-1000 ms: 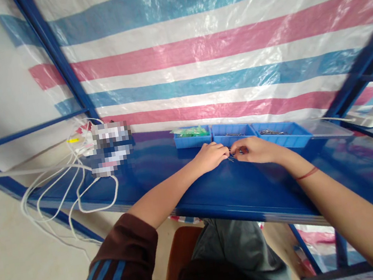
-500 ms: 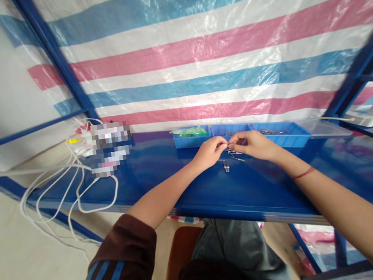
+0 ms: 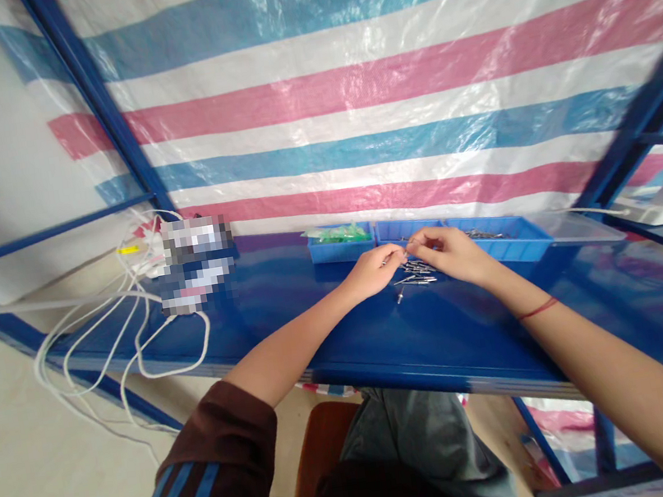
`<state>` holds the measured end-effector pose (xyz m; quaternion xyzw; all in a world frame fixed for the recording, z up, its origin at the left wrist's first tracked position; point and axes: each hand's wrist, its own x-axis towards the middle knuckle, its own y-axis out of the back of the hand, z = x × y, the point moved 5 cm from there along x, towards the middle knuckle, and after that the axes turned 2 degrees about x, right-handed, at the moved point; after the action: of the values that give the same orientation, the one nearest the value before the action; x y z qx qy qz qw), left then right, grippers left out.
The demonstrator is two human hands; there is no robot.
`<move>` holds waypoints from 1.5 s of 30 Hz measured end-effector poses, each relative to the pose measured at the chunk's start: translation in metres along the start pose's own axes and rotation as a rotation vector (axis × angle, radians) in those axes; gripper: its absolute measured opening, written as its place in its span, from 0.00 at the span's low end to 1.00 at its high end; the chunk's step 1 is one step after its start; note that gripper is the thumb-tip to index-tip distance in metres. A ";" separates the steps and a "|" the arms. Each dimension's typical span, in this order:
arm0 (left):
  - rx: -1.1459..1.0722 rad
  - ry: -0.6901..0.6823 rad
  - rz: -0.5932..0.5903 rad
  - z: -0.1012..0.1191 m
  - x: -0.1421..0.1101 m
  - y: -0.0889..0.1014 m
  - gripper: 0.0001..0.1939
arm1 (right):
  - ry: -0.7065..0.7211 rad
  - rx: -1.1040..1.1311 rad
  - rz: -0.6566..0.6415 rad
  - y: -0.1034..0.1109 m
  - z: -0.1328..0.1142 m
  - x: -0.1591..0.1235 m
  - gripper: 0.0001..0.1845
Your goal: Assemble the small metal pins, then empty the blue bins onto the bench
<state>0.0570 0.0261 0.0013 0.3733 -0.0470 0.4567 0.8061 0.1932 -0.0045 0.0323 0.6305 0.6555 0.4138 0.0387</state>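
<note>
At the far left, looped white cables (image 3: 51,348) hang over the end of the glossy blue metal counter (image 3: 347,354), near a small yellow tag (image 3: 128,250). Just beside them sits a pixelated heap (image 3: 196,260), its details and any lettering masked. Further right, a small blue plastic bin (image 3: 341,251) holds green pieces (image 3: 342,234) in clear film. In front of its right end, the left hand (image 3: 377,269) has its thumb and fingers pressed together; whatever lies between them is too small to tell. Thin silver metal pins (image 3: 417,270) lie in a loose cluster on the counter below the meeting fingertips, with a single metal pin (image 3: 400,295) nearer the front edge. Behind, the middle blue bin (image 3: 391,231) is partly blocked by both hands. The right hand (image 3: 452,254), its wrist circled by a thin red cord (image 3: 538,308), brings thumb and forefinger together close to the left fingertips, the pinched item unclear. Beyond it, a longer blue bin (image 3: 521,241) contains more metal pieces (image 3: 482,234), beside a clear plastic sheet (image 3: 583,227).
</note>
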 end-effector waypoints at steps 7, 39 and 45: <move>0.031 -0.012 -0.002 -0.001 0.000 -0.003 0.12 | -0.002 0.043 0.034 0.001 0.002 0.001 0.16; 0.706 -0.081 -0.235 -0.004 -0.009 -0.010 0.17 | -0.439 -0.861 0.128 0.104 0.070 -0.008 0.19; 0.714 -0.119 -0.218 -0.003 -0.006 -0.010 0.12 | -0.358 -0.841 0.152 0.097 0.058 -0.007 0.21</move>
<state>0.0600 0.0210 -0.0090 0.6595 0.1084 0.3333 0.6650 0.3049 0.0047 0.0490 0.6677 0.3657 0.5301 0.3734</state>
